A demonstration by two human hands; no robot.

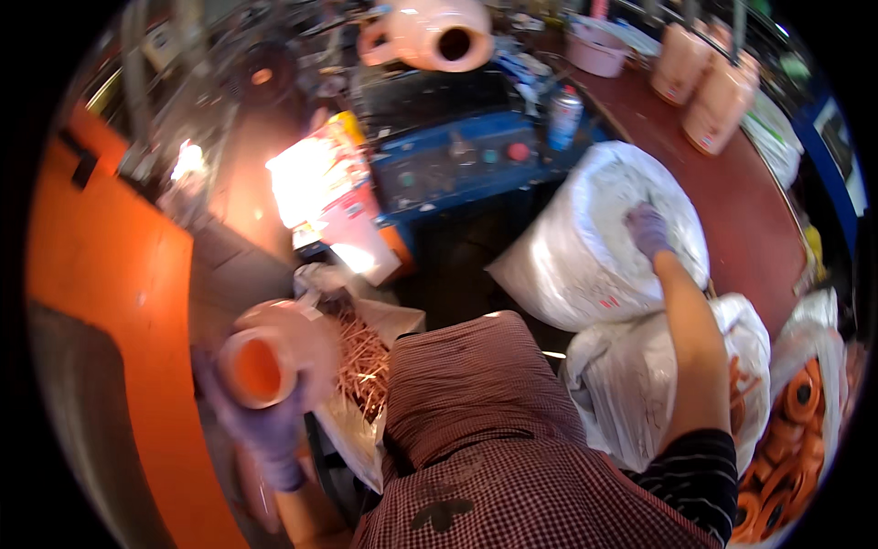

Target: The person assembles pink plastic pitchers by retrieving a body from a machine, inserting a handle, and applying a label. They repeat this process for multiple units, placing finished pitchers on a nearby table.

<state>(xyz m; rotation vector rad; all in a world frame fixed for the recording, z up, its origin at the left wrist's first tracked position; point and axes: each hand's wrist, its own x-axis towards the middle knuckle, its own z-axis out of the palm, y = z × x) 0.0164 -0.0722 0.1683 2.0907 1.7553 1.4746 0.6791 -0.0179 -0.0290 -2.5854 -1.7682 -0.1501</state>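
At the lower left my left hand (261, 416), in a purple glove, is closed round a pale pink plastic jug (311, 343). The jug lies tilted with its round open mouth turned toward me, and its inside looks orange. My right hand (647, 227), gloved the same way, reaches through the top of a large white woven sack (558, 256) on the right. Whitish contents surround that hand. Its fingers are small and blurred there, so I cannot make out whether they grip anything.
Beside my left knee an open bag holds thin pinkish strips (361, 366). Orange ring-shaped pieces (796, 448) fill a bag at the lower right. A blue machine panel (457, 160) with buttons stands ahead, with a larger jug (439, 32) above it. An orange machine frame (110, 265) borders the left.
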